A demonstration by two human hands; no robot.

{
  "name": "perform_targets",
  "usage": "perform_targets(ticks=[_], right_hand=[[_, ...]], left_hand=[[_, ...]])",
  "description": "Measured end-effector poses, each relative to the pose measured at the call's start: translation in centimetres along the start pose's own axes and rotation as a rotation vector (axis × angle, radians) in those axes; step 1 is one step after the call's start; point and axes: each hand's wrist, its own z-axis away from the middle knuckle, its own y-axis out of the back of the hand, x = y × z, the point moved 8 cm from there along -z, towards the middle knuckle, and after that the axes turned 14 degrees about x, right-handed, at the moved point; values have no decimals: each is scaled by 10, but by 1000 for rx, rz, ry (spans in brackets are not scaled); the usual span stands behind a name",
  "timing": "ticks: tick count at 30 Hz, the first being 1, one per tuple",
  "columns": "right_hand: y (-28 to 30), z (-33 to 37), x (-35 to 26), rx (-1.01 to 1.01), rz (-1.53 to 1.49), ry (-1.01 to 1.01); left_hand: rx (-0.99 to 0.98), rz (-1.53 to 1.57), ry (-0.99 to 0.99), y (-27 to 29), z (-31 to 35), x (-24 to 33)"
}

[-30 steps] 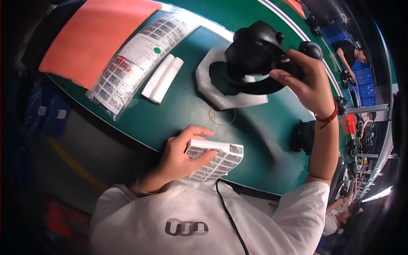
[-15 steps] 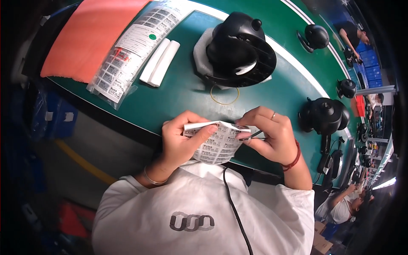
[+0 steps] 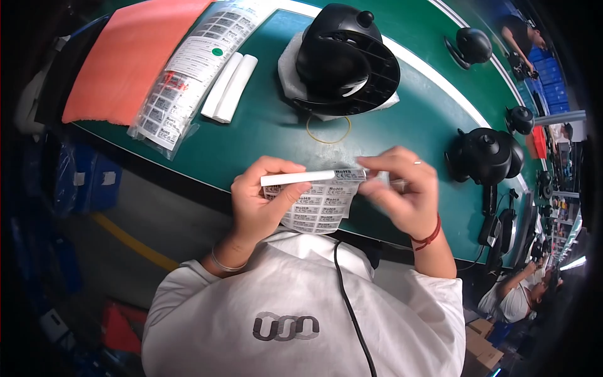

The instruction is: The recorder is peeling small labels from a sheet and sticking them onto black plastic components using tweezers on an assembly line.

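My left hand (image 3: 260,204) grips a partly rolled sheet of printed labels (image 3: 316,207) by its upper left edge. The top of the sheet is folded into a white strip, and rows of black-and-grey labels hang below it. My right hand (image 3: 405,195) is at the right end of the sheet, its thumb and index finger smeared by motion. The fingers are curled, and something greyish shows between them, too blurred to name. Beyond my hands, a yellow rubber band (image 3: 328,142) lies on the green table (image 3: 251,141). Behind it a black rounded device (image 3: 342,66) rests on white foam (image 3: 290,69).
Left of the device lie two white rolls (image 3: 229,88), a plastic-wrapped label roll (image 3: 182,75) and an orange sheet (image 3: 129,60). More black devices (image 3: 483,154) stand on the right. A black cable (image 3: 352,308) runs down my shirt. Other people (image 3: 512,298) work at far right.
The sheet's top edge has turned to show a plain white strip on the left and labels at the right end. My right fingers have shifted; the dark slim tool seen there earlier is no longer distinct.
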Motion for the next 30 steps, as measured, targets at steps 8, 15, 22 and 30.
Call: perform_targets(ticks=[8, 15, 22, 30], right_hand=[[50, 13, 5, 428, -112, 63], [16, 14, 24, 98, -400, -553], [8, 2, -22, 88, 16, 122], [17, -3, -33, 211, 170, 353]], left_hand=[[21, -126, -18, 5, -9, 3], [32, -139, 60, 4, -10, -3], [4, -149, 34, 3, -10, -2], [-104, -199, 27, 2, -8, -4]])
